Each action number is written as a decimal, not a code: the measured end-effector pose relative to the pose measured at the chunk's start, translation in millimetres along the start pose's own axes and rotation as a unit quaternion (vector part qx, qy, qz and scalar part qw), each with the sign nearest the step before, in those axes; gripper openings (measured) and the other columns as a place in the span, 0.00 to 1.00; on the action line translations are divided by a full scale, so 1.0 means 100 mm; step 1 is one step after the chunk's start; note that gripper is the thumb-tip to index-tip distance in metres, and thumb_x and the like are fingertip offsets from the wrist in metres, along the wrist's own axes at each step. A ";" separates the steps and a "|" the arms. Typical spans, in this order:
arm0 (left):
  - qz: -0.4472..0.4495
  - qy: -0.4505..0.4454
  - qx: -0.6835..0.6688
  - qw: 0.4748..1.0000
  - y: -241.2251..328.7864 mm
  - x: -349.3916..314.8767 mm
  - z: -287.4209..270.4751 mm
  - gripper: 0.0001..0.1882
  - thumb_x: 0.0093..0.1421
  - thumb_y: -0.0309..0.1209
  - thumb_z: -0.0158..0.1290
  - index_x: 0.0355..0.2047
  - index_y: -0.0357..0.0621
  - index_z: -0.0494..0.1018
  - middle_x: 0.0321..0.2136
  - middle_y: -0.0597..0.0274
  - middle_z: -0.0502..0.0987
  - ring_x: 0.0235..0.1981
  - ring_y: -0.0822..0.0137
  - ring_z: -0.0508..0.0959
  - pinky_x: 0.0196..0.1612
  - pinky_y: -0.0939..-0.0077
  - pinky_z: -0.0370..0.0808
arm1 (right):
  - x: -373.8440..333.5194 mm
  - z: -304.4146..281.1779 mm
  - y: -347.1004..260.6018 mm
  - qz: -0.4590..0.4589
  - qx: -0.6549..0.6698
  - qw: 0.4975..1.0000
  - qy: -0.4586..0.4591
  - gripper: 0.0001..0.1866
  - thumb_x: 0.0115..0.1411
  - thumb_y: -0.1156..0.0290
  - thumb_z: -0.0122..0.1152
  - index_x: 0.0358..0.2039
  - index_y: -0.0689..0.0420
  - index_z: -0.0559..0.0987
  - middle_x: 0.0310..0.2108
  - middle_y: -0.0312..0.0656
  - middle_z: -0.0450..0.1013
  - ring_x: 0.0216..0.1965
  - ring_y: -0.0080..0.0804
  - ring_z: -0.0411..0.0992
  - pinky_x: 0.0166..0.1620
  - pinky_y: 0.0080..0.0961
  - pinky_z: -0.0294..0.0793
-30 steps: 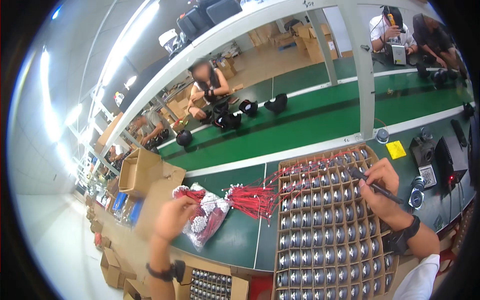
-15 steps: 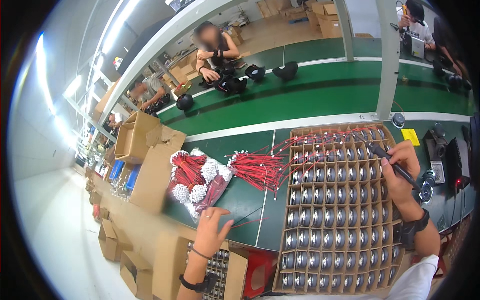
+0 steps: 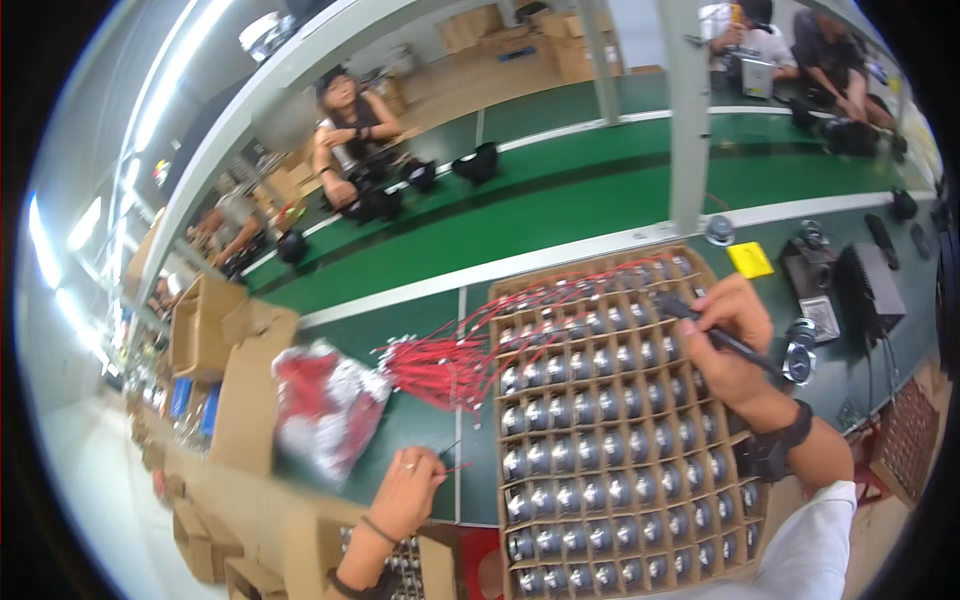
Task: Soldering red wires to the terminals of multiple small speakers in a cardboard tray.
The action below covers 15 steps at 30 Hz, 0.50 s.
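Head view: our left fingers (image 3: 432, 467) pinch a lead (image 3: 457, 467) left of the carton (image 3: 590, 384), our right fingers (image 3: 730, 300) clasp a black tool (image 3: 740, 348) above it, wires (image 3: 440, 372) reaching only far rows.

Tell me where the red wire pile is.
In the head view, the red wire pile lies just left of centre on the green tabletop, between the plastic bag and the divided cardboard box.

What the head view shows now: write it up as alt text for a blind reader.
A person's right hand holds a dark pen-shaped tool over a divided carton of round parts, while the left hand pinches thin wires. Red wires spread from beside a plastic bag across a green table onto the carton.
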<state>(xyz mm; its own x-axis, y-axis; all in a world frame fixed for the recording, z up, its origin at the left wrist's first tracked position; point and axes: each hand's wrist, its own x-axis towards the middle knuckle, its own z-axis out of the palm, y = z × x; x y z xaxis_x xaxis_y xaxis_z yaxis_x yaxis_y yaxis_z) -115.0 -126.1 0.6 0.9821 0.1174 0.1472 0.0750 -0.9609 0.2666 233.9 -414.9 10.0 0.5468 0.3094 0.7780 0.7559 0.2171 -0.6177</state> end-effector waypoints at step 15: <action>-0.038 -0.001 0.079 0.996 0.08 -0.08 0.13 0.12 0.56 0.21 0.61 0.40 0.42 0.74 0.42 0.54 0.74 0.41 0.49 0.73 0.46 0.58 0.72 | 0.02 0.01 0.04 -0.006 0.015 1.000 0.022 0.09 0.51 0.82 0.70 0.27 0.60 0.76 0.36 0.43 0.72 0.29 0.22 0.71 0.27 0.19 0.70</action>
<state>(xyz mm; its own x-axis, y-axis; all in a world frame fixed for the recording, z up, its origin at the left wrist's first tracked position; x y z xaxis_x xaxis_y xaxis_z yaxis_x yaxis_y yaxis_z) -120.1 -138.3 -10.8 0.9729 0.1916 0.1294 0.1758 -0.9766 0.1242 237.5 -412.6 9.3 0.5533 0.2649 0.7898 0.7519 0.2492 -0.6103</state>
